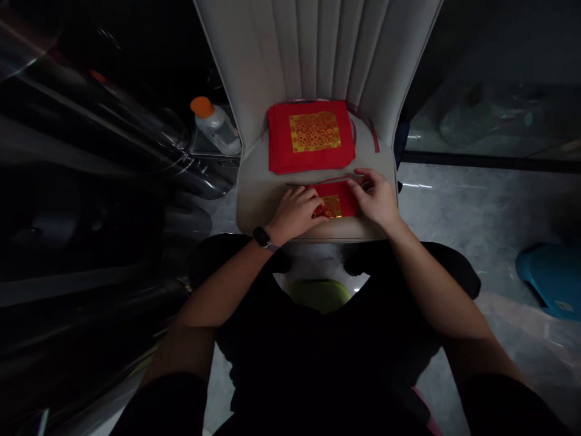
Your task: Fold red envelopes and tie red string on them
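Note:
A flat red piece (348, 198) with a gold printed panel, which looks like a gift bag, lies near the front of the chair seat. My left hand (296, 213), wearing a dark watch (262, 237), has its bent fingers and thumb closed over the left part of it. At its upper right corner is my right hand (376, 198), thumb and fingers curved and apart, the thumb touching the red edge. A thin dark red strap (333, 179) runs along the top edge towards that thumb. Just behind lies a stack of similar red pieces (278, 148) with gold print, dark red straps trailing to the right.
The light padded chair (254, 209) has a ribbed back. Left of it stands a white bottle (221, 130) with an orange cap, near shiny dark cylinders (149, 130). A blue plastic item (556, 278) sits on the floor at right, and something green (320, 293) shows below the seat.

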Action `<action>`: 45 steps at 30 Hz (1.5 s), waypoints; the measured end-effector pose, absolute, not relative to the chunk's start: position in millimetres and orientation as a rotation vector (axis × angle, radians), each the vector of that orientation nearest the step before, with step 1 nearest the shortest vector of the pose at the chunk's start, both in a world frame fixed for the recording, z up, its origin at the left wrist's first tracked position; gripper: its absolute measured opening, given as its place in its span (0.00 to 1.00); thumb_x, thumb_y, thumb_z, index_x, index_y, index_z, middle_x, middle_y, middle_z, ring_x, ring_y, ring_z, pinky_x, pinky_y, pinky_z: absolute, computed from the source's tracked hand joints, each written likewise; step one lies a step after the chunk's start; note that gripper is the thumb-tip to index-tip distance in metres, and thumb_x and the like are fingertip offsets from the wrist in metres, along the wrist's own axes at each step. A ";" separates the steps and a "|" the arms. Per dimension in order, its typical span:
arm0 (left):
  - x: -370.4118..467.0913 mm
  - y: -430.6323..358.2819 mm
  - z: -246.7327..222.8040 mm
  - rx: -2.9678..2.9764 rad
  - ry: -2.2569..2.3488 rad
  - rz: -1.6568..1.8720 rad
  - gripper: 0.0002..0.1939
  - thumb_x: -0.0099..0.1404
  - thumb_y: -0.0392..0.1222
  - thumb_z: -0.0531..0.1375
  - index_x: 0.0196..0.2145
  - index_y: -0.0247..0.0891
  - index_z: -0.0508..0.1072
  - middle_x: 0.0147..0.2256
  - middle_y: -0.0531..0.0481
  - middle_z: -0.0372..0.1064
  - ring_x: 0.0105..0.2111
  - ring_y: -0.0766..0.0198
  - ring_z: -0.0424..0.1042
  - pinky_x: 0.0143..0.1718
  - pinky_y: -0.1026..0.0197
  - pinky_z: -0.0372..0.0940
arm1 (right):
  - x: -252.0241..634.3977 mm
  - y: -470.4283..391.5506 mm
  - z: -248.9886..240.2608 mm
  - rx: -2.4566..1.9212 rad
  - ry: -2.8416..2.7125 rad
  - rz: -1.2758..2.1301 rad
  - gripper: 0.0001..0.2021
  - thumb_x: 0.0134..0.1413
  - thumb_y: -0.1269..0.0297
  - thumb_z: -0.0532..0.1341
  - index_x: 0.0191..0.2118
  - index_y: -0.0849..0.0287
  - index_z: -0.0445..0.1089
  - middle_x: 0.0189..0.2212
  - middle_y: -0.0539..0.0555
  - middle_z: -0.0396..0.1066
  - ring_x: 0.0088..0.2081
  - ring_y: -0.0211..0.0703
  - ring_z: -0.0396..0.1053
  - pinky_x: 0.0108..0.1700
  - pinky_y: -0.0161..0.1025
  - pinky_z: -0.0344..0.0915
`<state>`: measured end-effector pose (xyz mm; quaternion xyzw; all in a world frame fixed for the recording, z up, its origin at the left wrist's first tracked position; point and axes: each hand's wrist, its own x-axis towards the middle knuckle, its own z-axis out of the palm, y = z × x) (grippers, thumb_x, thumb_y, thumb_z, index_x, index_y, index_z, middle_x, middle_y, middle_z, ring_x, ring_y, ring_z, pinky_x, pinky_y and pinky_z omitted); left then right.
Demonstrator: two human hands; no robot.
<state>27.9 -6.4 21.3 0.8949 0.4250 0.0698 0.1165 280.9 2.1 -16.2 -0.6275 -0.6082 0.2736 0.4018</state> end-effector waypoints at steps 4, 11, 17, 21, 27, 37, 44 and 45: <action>19.7 -2.1 18.7 2.556 1.184 0.283 0.11 0.74 0.49 0.69 0.49 0.42 0.82 0.50 0.46 0.78 0.52 0.49 0.73 0.56 0.47 0.65 | 294.2 4.5 -4.2 -1.684 -1.327 0.858 0.33 0.56 0.27 0.67 0.44 0.56 0.77 0.29 0.52 0.76 0.27 0.42 0.70 0.29 0.40 0.67; 19.4 -9.1 19.0 2.621 1.159 0.236 0.18 0.75 0.54 0.67 0.55 0.42 0.81 0.54 0.43 0.75 0.55 0.46 0.70 0.58 0.43 0.64 | 281.3 -3.2 2.2 -1.606 -1.264 1.499 0.32 0.52 0.30 0.73 0.41 0.58 0.79 0.25 0.54 0.79 0.21 0.42 0.71 0.21 0.37 0.66; 12.8 -9.3 13.3 2.599 1.276 0.265 0.14 0.78 0.43 0.62 0.58 0.42 0.79 0.63 0.40 0.71 0.62 0.43 0.67 0.61 0.40 0.64 | 268.9 -20.1 -29.9 -1.430 -1.840 0.708 0.18 0.64 0.69 0.63 0.56 0.55 0.82 0.52 0.59 0.85 0.53 0.56 0.83 0.61 0.58 0.78; 5.4 -9.4 5.6 2.525 1.257 0.305 0.23 0.78 0.42 0.60 0.67 0.39 0.71 0.67 0.38 0.68 0.64 0.44 0.67 0.65 0.42 0.63 | 262.6 -37.5 -45.1 -1.232 -2.114 0.529 0.20 0.69 0.72 0.59 0.59 0.53 0.81 0.65 0.60 0.77 0.68 0.57 0.74 0.72 0.63 0.68; 1.7 -13.8 -1.1 2.570 1.249 0.249 0.29 0.81 0.43 0.55 0.76 0.42 0.62 0.75 0.39 0.60 0.71 0.42 0.62 0.69 0.37 0.60 | 256.0 -49.6 -57.2 -1.163 -2.243 0.523 0.25 0.71 0.75 0.57 0.68 0.53 0.75 0.71 0.59 0.70 0.75 0.55 0.63 0.77 0.64 0.62; 1.8 -12.6 -0.8 2.671 1.122 0.156 0.27 0.83 0.40 0.50 0.76 0.41 0.64 0.78 0.44 0.54 0.78 0.38 0.51 0.76 0.28 0.47 | 266.8 -43.8 -56.7 -1.092 -2.338 0.530 0.29 0.67 0.77 0.58 0.70 0.54 0.72 0.72 0.59 0.68 0.75 0.56 0.62 0.77 0.66 0.61; 3.3 -11.4 1.0 2.631 1.118 0.144 0.27 0.83 0.40 0.50 0.75 0.42 0.65 0.76 0.42 0.58 0.76 0.42 0.55 0.75 0.31 0.49 | 276.4 -39.9 -52.6 -1.030 -2.398 0.578 0.30 0.67 0.75 0.58 0.72 0.56 0.70 0.72 0.60 0.67 0.76 0.56 0.61 0.78 0.67 0.57; 3.4 -11.3 0.7 2.633 1.117 0.144 0.27 0.82 0.40 0.50 0.75 0.42 0.65 0.76 0.42 0.58 0.76 0.42 0.56 0.75 0.31 0.49 | 276.8 -40.0 -52.0 -1.030 -2.403 0.587 0.31 0.66 0.75 0.58 0.72 0.56 0.69 0.73 0.60 0.66 0.76 0.56 0.60 0.78 0.67 0.57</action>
